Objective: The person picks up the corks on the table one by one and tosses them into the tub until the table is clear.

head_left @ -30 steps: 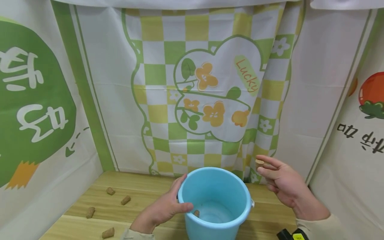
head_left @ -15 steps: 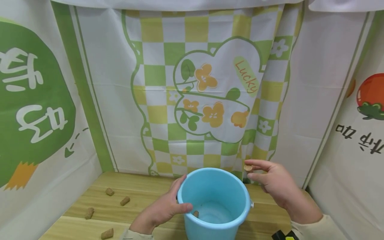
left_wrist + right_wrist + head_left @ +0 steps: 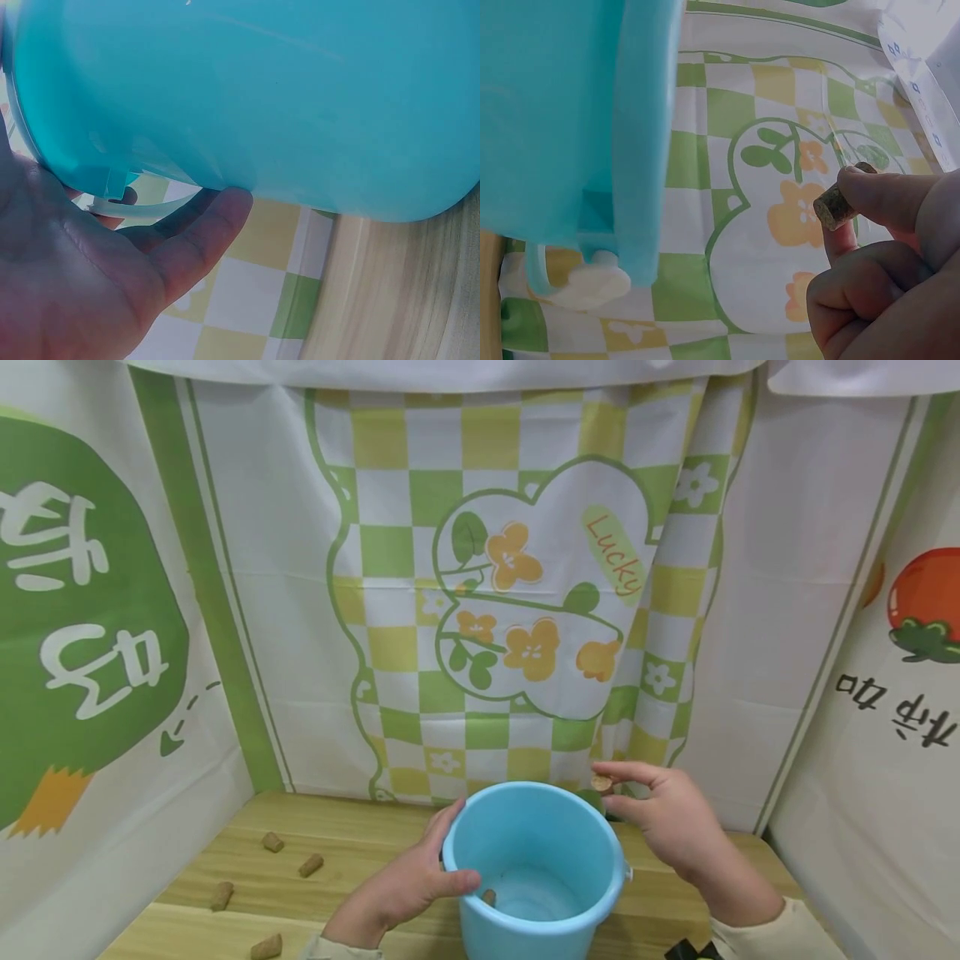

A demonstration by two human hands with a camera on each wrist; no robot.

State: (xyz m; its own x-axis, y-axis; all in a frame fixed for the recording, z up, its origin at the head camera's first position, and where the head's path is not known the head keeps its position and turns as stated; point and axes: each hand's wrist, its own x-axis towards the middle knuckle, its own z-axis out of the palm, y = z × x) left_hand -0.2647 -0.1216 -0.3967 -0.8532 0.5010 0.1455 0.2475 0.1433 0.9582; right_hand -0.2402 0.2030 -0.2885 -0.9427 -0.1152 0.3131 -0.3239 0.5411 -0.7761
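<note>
A light blue plastic bucket [image 3: 540, 935] stands upright on the wooden table. My left hand [image 3: 420, 872] holds its left side, the thumb over the rim and the other fingers along the outer wall; in the left wrist view those fingers [image 3: 202, 232] touch the wall near the handle. Between thumb and fingertips my right hand [image 3: 675, 822] pinches a cork [image 3: 602, 782], just beyond the bucket's right rear rim and above it. The right wrist view shows this cork [image 3: 835, 207] apart from the bucket. Another cork [image 3: 489, 897] lies inside, partly hidden by the rim.
Several loose corks lie on the table left of the bucket, among them a front cork [image 3: 266, 947] and a back cork [image 3: 273, 842]. A checked cloth curtain [image 3: 442, 727] hangs behind. A white handle knob [image 3: 600, 285] sticks out from the bucket's right side.
My right hand has moved left with the pinched cork, from well right of the bucket to near its rim. The left hand stays on the bucket.
</note>
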